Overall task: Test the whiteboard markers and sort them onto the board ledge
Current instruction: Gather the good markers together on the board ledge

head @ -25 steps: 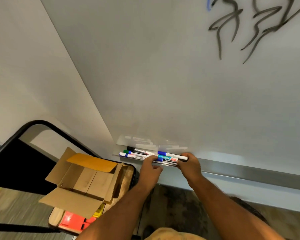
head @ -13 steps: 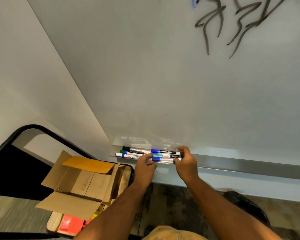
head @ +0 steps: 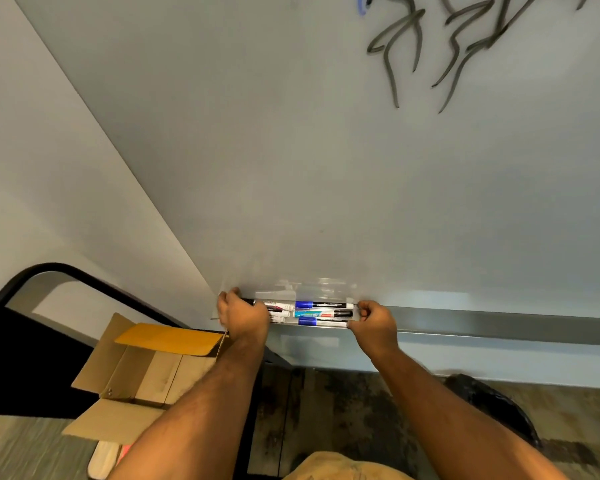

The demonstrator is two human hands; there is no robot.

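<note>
A clear plastic ledge (head: 326, 295) sits at the bottom edge of the whiteboard (head: 326, 168), at the left end of the grey metal rail (head: 499, 323) below it. On the ledge lie whiteboard markers (head: 321, 312), lengthwise in rows. Toward the rail end are three stacked front to back: a blue-capped marker (head: 323, 305) nearest the board, a teal-and-black marker (head: 324, 313) in the middle, another blue-capped one (head: 321, 321) at the front lip. Away from the rail lie white-barrelled markers (head: 279, 306), partly hidden by a hand.

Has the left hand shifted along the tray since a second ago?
Yes. The left hand moved left, from mid-tray to the left end of the clear tray.
</note>
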